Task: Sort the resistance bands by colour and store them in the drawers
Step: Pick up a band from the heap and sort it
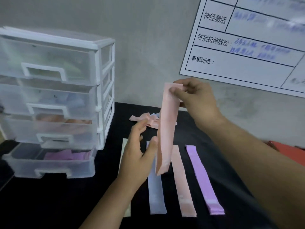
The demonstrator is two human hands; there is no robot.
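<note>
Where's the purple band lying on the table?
Head view: the purple band lies flat at the row's right end, beside the flat pink band.

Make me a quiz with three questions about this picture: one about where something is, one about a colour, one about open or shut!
1. Where does the flat purple band lie?
A. at the right end of the row on the table
B. in the top drawer
C. on the wall chart
2. What colour is the raised band that the right hand pinches?
A. green
B. pink
C. black
3. Which drawer is pulled out?
A. top
B. second
C. bottom
Answers: 1 A, it lies right of the flat pink band. 2 B, it is plainly pink. 3 C, the bottom drawer juts forward, purple bands inside.
</note>
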